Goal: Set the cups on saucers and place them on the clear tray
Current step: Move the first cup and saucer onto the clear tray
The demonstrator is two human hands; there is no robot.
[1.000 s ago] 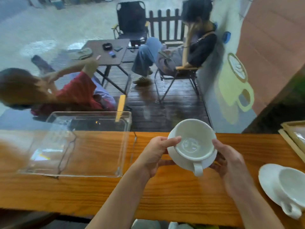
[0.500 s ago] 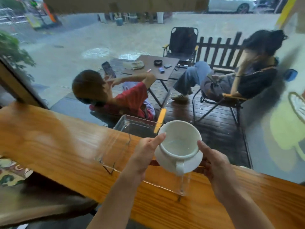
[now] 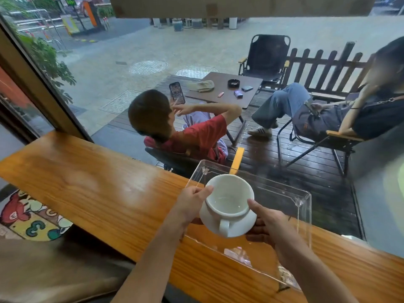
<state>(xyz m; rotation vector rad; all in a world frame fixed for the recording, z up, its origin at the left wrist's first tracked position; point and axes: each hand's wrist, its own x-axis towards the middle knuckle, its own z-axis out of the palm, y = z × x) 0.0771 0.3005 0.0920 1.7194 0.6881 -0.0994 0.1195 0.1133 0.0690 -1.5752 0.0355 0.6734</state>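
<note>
Hands of the person meet at the centre of the head view, one on each side of a white cup and saucer. Left hand (image 3: 189, 204): thumb laid on the cup's rim at its left, remaining fingers curled beneath the saucer's edge. Right hand (image 3: 267, 224): thumb pressed against the cup's right wall, fingers tucked under the saucer on that side. Both hands are thus closed on the set and carry it together. White cup (image 3: 229, 199): wide, upright and empty, seated on the white saucer (image 3: 227, 226); its handle points toward the wearer. Cup and saucer are held over the clear tray (image 3: 302, 217), above the tray's left portion; whether the saucer touches the tray floor cannot be told. Tray: transparent, rectangular, low-walled, resting on the wooden counter (image 3: 98, 193) with its far edge close to the window glass. Counter: long, glossy, orange-brown, running from left to lower right. Beyond the glass lies a dark wet deck with a small table (image 3: 227, 90), folding chairs and a picket fence; two people sit there, one in a red shirt (image 3: 201, 134) holding up a phone (image 3: 176, 93).
</note>
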